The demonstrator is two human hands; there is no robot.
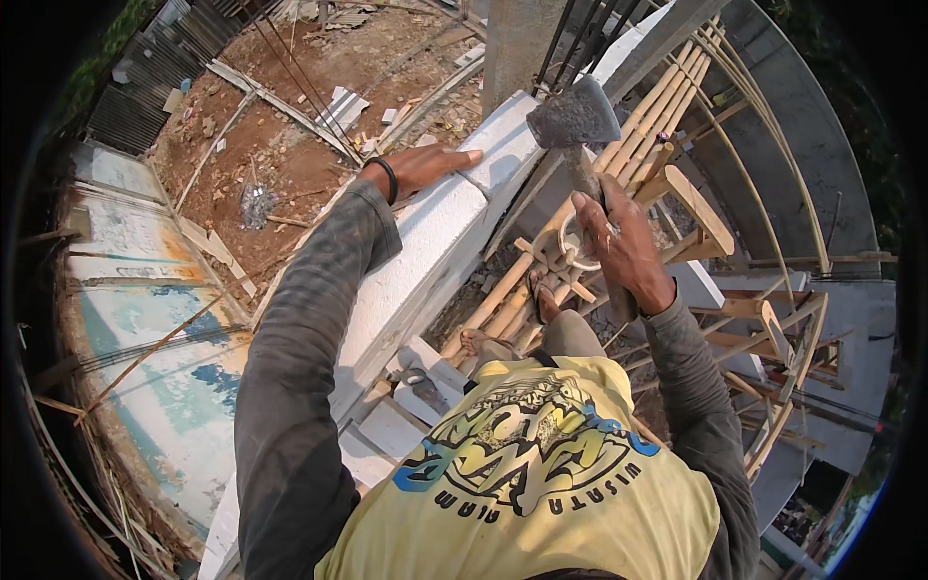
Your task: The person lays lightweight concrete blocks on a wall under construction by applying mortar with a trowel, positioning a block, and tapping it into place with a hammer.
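1. We gripped the hatchet (577, 130) by its wooden handle with our right hand (623, 246), fingers wrapped tight, its grey head raised above the block wall.
2. We laid our left hand (422, 166) flat and open on the top white block (454, 227), holding nothing, a black band on the wrist.
3. We stood on bamboo poles (541, 275) just right of the wall.
4. Bare reddish ground (280, 155) lay far below on the left.

Bright, hazy daylight with soft shadows, sharp centre, strong fisheye bending and black vignette at the rim.
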